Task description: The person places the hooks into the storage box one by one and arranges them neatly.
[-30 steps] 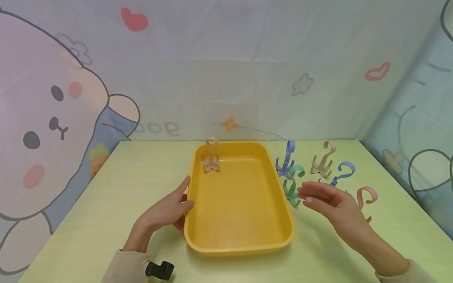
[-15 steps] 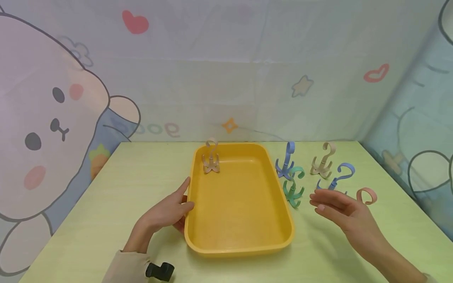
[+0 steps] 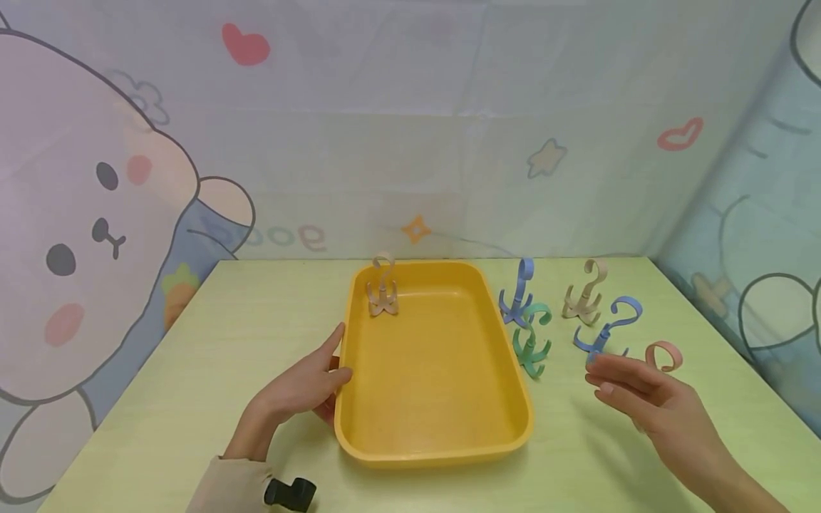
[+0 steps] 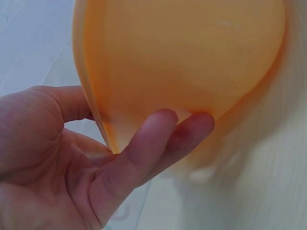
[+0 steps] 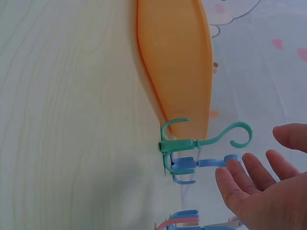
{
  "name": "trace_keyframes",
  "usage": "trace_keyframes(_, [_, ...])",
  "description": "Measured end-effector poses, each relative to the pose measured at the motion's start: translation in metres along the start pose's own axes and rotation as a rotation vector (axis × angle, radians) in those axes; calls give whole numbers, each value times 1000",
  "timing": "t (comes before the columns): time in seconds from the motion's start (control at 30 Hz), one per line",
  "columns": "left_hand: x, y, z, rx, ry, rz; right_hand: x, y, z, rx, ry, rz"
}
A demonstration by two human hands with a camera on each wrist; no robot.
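The left hand (image 3: pixel 301 388) holds the yellow tray (image 3: pixel 359 438) at its left rim, at about 8 o'clock of the tray. The thumb lies over the rim and the fingers (image 4: pixel 158 143) curl under the outer wall, as the left wrist view shows. I judge that this grip is there to keep the light tray steady on the table (image 3: pixel 160 399), so that it does not slide when something is dropped in.

Inside the tray, at about 11 o'clock, one beige hook (image 3: pixel 383 288) stands upright on its prongs, close to the far wall.

The right hand (image 3: pixel 648 399) is released: the fingers are straight and a little spread, the palm turned toward the tray, and it grasps nothing. It hovers over the table at about 3 o'clock of the tray, well apart from the rim. Nearest to its fingertips are the leaning blue hook (image 3: pixel 606 329) and the pink hook (image 3: pixel 663 355), which is partly hidden behind the hand.

More hooks stand in a loose group to the right of the tray: a green hook (image 3: pixel 531 340) just beside the rim, an upright blue hook (image 3: pixel 517 296) behind it, and a second beige hook (image 3: pixel 585 292) further right. They stand on their prongs with the curl up, so each is easy to pinch from above.
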State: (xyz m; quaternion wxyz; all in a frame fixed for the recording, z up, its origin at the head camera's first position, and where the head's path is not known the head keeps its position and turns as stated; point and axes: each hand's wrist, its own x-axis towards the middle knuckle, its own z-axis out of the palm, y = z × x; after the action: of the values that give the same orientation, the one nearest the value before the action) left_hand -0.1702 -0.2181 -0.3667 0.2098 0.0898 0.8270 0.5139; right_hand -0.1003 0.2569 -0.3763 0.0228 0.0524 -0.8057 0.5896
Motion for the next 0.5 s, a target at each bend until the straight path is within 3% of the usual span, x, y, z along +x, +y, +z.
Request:
trace_keyframes(0.1, [0, 0, 0, -1, -2, 1, -4, 4, -7, -72, 28, 34])
trace_keyframes(0.27, [0, 0, 0, -1, -5, 5, -10, 11, -18, -55, 43, 53])
trace_keyframes(0.5, [1, -1, 0, -11, -10, 3, -21, 16, -31, -129, 70, 62])
